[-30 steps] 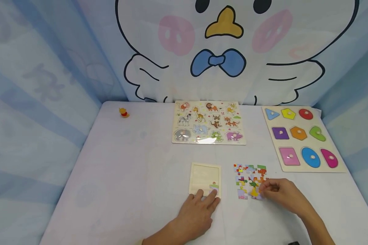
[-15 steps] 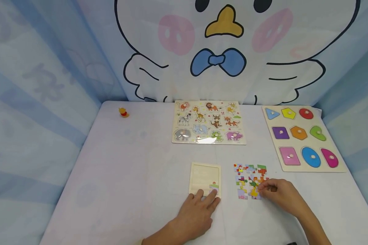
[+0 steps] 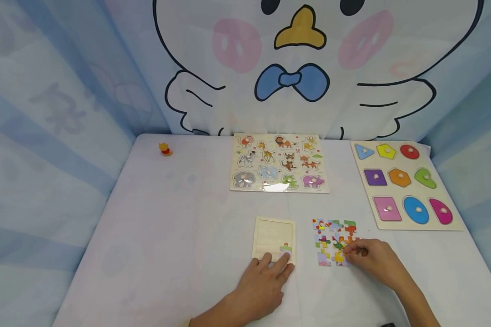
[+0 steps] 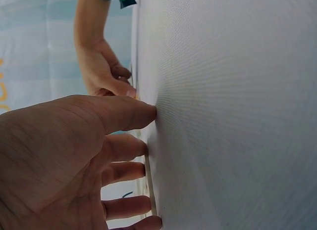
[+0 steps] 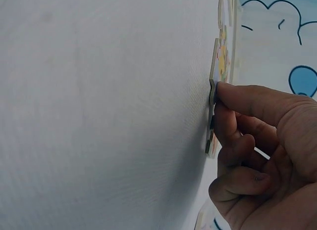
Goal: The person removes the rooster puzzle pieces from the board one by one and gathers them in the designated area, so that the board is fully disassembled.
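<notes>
A small wooden jigsaw tray [image 3: 268, 234] lies in the middle of the table in the head view. One green-and-lilac jigsaw piece [image 3: 285, 249] sits in its lower right corner. My left hand [image 3: 259, 288] rests its fairly straight fingertips on the tray's near edge, one of them touching that piece. To the right, several loose pieces [image 3: 322, 240] are laid out in rows. My right hand [image 3: 374, 261] pinches a yellow-and-lilac jigsaw piece [image 5: 214, 67] at the near right of this group, thumb and index finger at its edge. The fingertips partly cover it in the head view.
An animal puzzle board [image 3: 279, 187] lies at the back. A board of coloured knobbed shapes [image 3: 398, 194] stands along the right edge. A small yellow-and-red figurine [image 3: 165, 150] is at the far left corner. Printed curtains [image 3: 65, 181] surround the table.
The right hand has shifted very slightly left at the loose pieces. The left hand stays in place on the tray.
</notes>
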A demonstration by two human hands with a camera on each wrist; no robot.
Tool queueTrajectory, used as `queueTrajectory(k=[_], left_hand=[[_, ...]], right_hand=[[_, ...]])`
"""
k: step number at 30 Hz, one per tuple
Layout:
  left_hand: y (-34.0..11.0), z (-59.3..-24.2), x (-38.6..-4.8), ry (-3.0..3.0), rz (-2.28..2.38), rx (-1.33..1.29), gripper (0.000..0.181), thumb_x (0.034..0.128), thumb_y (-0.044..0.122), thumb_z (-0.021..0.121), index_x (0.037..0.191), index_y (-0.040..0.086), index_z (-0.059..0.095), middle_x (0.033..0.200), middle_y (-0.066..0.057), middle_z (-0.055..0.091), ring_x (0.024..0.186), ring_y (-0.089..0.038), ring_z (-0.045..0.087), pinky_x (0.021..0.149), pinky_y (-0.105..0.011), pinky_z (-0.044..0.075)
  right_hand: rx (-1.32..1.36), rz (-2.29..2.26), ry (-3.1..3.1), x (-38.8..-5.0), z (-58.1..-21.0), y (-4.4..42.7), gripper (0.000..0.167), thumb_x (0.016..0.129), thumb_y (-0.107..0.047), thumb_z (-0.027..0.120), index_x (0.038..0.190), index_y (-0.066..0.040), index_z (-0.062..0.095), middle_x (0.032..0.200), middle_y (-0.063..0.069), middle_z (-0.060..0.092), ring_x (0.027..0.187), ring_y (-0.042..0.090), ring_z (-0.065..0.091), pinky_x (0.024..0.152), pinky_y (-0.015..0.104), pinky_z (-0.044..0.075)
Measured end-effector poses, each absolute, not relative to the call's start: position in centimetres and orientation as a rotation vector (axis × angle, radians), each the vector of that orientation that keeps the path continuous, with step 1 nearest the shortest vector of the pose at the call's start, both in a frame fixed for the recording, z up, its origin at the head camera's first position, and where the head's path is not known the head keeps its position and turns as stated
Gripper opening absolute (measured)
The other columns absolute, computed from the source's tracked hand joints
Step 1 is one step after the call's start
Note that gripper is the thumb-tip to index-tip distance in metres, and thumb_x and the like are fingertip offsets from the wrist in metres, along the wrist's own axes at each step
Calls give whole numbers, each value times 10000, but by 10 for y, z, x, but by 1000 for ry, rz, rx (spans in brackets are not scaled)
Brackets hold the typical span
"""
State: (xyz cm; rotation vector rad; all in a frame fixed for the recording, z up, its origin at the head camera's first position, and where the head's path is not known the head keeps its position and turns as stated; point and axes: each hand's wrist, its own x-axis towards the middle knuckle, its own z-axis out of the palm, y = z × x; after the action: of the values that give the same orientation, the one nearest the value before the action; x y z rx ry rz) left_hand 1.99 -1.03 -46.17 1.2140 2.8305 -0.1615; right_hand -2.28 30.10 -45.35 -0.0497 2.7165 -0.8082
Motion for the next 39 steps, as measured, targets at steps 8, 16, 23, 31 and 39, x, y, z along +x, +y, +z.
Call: queueTrajectory(k=[8,16,23,31,39], left_hand=[[-10,-463,20,2839,-154,1205,619,878,521,649,1432,271,534,1504,64,389,1058,-186,416,718,-288,364],[-11,-461,20,2842,-158,1214,619,879,514,648,1434,265,536,1509,62,394,1056,-184,417,717,-293,365],[-11,-463,20,2867,-147,1238,622,868,515,657,1425,260,547,1500,59,409,1053,-185,428,712,-295,368],[-14,-458,18,2814,-118,1230,639,889,519,643,1461,267,508,1529,63,379,1083,-181,428,714,-289,384],[-19,-458,13,2761,-97,1233,640,913,526,615,1483,269,477,1563,71,344,1028,-167,417,692,-275,384]], right_hand=[[13,-768,2723,-22,-454,301,48,829,-128,766,873,-133,748,716,-26,531,707,179,463,565,266,366],[-8,-755,2745,-21,-453,301,53,847,-125,753,895,-146,764,751,-44,573,714,172,475,573,260,384],[-86,-802,2838,-22,-437,287,127,846,-143,773,972,-133,777,715,-61,563,682,157,474,548,250,378],[-304,-867,2814,-33,-436,219,175,822,-161,799,992,-137,766,711,-130,560,598,79,464,529,258,391],[-455,-729,2855,-35,-449,179,222,771,-222,849,956,-147,754,774,-135,591,671,37,515,628,284,459]])
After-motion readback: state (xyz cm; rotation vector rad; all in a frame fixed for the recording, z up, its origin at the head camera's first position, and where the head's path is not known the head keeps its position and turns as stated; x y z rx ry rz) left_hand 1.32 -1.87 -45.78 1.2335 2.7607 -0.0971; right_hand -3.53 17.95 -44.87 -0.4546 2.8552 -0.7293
